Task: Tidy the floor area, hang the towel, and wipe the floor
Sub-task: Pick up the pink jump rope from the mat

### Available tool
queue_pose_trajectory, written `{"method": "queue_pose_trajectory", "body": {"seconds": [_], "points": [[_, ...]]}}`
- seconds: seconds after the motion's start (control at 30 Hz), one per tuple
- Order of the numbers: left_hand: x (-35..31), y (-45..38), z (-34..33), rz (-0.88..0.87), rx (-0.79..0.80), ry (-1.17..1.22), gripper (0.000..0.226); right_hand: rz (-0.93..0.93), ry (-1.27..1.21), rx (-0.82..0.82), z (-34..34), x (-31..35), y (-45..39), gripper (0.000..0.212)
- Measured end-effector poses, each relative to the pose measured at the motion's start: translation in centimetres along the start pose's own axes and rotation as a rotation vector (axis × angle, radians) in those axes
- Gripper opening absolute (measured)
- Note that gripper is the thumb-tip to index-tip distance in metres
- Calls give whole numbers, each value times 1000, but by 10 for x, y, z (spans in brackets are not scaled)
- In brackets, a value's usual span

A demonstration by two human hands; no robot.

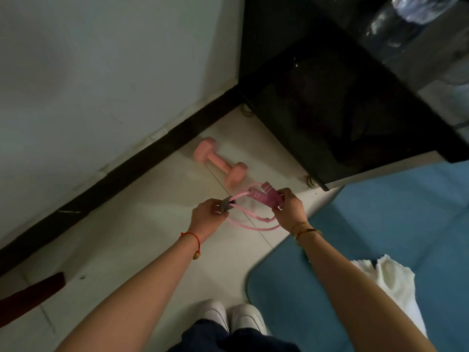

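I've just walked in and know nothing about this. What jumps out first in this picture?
Two bare hands meet mid-frame: the left hand pinches a grey clip and the right hand grips the handles of a pink skipping rope, its loops hanging between them. Just beyond, a pink dumbbell lies on the pale floor near the dark skirting. At lower right, a white towel lies crumpled on a blue mat.

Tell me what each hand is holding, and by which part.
Both hold a pink jump rope. The right hand grips its two pink handles together; the left hand pinches a grey piece on the cord.
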State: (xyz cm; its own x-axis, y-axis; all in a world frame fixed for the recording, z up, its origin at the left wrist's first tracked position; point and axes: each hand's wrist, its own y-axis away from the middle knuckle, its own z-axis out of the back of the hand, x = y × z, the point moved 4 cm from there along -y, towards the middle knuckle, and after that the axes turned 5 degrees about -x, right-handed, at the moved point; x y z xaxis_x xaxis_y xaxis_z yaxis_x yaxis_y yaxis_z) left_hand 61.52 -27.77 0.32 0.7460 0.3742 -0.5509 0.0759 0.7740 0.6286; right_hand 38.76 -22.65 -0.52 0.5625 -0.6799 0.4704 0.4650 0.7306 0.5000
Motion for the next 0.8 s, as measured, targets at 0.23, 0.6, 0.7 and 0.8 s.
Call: {"method": "queue_pose_trajectory", "body": {"seconds": [0.23, 0.6, 0.7, 0.8], "points": [[0, -20, -14, -3, 34, 139, 48, 13, -21, -55, -9, -1, -18, 55], [-95, 116, 106, -82, -62, 10, 52, 134, 118, -116, 139, 91, 101, 56], [-144, 171, 158, -200, -93, -94, 52, 158, 132, -147, 199, 129, 151, 55], [-194, 227, 212, -328, -126, -203, 52, 178, 118, -164, 258, 165, 203, 56]]}}
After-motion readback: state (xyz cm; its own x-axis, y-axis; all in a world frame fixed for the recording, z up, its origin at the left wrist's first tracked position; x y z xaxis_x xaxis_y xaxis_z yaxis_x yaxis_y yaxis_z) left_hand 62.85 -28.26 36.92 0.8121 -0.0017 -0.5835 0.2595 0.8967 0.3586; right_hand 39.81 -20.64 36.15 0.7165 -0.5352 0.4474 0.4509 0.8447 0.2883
